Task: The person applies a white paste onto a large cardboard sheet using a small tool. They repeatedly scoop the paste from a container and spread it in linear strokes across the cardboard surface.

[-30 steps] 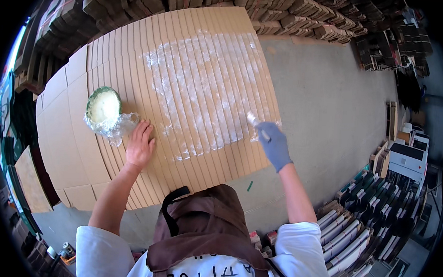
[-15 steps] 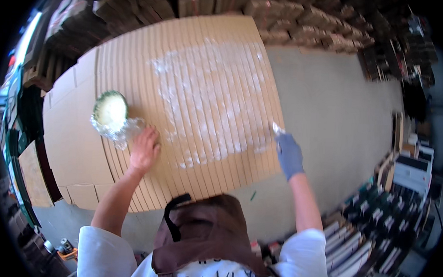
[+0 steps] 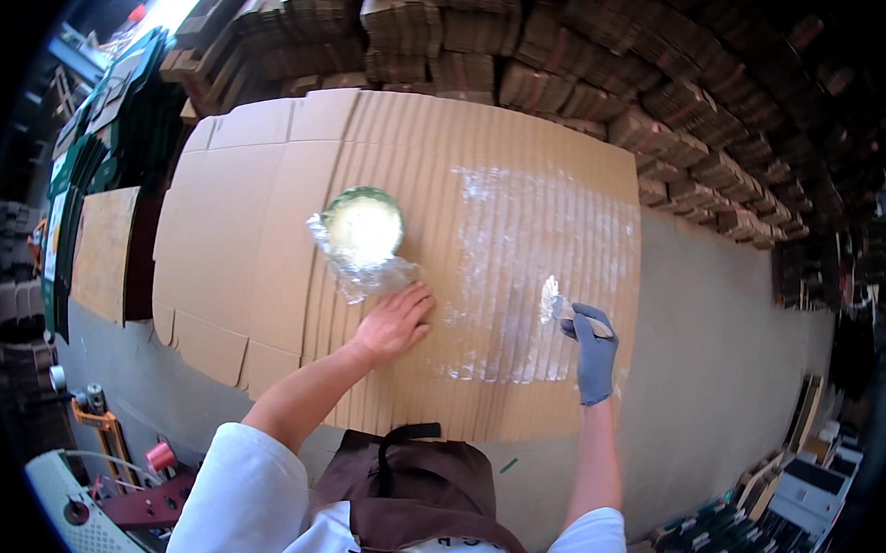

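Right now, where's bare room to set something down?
Left of the green bowl, the cardboard is bare to its left edge. Bowl, crumpled plastic and left hand crowd the middle; the right hand is over the glossy patch.

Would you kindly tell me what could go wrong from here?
The bare left hand lies close to crumpled plastic film at the green-rimmed bowl; a snag might tip its whitish contents. The overlapping cardboard sheets could slide if that hand presses sideways. The paintbrush in the gloved right hand might drip.
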`<action>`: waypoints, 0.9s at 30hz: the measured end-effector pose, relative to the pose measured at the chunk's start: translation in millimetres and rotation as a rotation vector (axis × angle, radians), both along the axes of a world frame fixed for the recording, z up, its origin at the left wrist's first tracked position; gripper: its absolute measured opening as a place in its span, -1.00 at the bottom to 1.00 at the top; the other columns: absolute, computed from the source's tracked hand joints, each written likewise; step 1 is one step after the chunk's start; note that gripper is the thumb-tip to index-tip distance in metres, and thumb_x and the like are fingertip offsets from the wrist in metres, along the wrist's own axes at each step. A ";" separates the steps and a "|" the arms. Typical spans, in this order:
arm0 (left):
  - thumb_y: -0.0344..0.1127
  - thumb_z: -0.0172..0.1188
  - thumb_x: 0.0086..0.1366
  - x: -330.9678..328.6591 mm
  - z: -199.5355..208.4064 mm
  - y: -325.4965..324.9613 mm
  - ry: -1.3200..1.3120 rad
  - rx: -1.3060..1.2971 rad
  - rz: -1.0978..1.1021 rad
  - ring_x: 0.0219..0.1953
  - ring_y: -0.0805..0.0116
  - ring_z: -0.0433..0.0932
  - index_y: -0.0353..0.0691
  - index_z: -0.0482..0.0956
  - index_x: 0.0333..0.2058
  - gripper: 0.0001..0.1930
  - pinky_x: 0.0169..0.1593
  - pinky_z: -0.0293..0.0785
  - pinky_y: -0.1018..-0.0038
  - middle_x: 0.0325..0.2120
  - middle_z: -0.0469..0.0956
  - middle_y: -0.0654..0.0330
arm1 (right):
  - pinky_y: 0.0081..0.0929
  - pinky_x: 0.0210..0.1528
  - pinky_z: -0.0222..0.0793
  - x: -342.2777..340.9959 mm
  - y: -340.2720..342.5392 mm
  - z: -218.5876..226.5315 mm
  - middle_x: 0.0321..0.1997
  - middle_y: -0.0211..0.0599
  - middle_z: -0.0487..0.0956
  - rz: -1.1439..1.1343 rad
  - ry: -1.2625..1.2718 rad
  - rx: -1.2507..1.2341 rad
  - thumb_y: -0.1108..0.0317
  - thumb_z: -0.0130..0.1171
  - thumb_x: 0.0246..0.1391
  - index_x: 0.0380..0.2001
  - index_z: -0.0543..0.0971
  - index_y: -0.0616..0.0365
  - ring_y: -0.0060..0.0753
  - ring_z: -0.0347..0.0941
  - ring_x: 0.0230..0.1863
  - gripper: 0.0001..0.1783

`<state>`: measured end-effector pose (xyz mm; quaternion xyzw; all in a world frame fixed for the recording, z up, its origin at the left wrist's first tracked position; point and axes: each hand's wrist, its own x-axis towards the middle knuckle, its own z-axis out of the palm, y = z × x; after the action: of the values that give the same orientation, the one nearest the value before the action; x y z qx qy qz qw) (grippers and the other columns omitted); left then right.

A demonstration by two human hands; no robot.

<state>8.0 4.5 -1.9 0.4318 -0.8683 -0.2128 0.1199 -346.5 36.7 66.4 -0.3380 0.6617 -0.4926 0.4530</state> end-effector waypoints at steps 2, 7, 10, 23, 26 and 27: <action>-0.22 0.16 0.27 2.8 2.4 -1.8 0.074 0.014 -0.001 0.32 0.06 0.22 -0.24 0.37 0.11 -0.54 0.30 0.20 0.15 0.20 0.31 0.04 | -0.41 -0.11 0.55 44.3 -18.0 1.1 -0.20 -0.27 0.61 -0.049 -0.265 -0.034 0.41 0.14 0.21 -0.11 0.57 0.26 -0.47 0.58 -0.27 -0.78; -0.27 0.18 0.25 12.6 3.8 -8.5 0.235 0.090 -0.027 0.24 0.01 0.31 -0.23 0.42 0.00 -0.63 0.24 0.30 0.19 0.15 0.34 0.03 | -0.43 -0.11 0.55 119.1 -43.7 9.1 -0.22 -0.25 0.61 -0.087 -0.485 -0.071 0.39 0.13 0.23 -0.07 0.55 0.28 -0.50 0.57 -0.26 -0.75; -0.28 0.17 0.27 20.0 6.7 -7.8 0.358 0.070 -0.051 0.10 -0.01 0.42 -0.24 0.45 -0.11 -0.74 0.13 0.40 0.23 0.08 0.40 0.04 | -0.50 -0.12 0.52 152.4 -63.2 42.3 -0.21 -0.29 0.60 0.039 -0.239 -0.083 0.42 0.14 0.22 -0.09 0.56 0.29 -0.51 0.55 -0.26 -0.77; -0.26 0.23 0.33 81.4 24.8 -22.2 1.320 0.796 0.919 -0.19 0.50 0.46 -0.25 0.14 0.23 -0.39 -0.19 0.46 0.52 -0.18 0.52 0.19 | -0.24 -0.12 0.48 275.6 -139.5 36.1 -0.14 -0.11 0.60 0.702 0.569 -0.282 0.40 0.19 0.09 -0.21 0.60 0.12 0.02 0.55 -0.16 -0.82; -0.36 0.13 0.36 87.9 40.2 -39.4 1.314 1.003 0.890 -0.09 0.42 0.49 -0.19 -0.05 0.32 -0.32 -0.13 0.50 0.49 -0.09 0.49 0.13 | -0.23 -0.12 0.47 279.6 -137.7 25.6 -0.14 -0.11 0.60 0.746 0.694 -0.206 0.39 0.20 0.08 -0.20 0.59 0.11 0.02 0.55 -0.17 -0.81; -0.40 0.10 0.37 89.2 43.6 -42.5 1.328 1.037 0.908 -0.08 0.41 0.49 -0.18 -0.01 0.31 -0.38 -0.13 0.49 0.50 -0.10 0.48 0.13 | -0.22 -0.12 0.47 283.1 -137.9 26.9 -0.15 -0.12 0.59 0.735 0.691 -0.221 0.39 0.20 0.08 -0.19 0.59 0.10 0.03 0.55 -0.17 -0.80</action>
<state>97.2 -37.9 41.7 0.5177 -0.1704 -0.7056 0.4529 -63.4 -101.2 93.3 -0.7370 0.5544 -0.2275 0.3126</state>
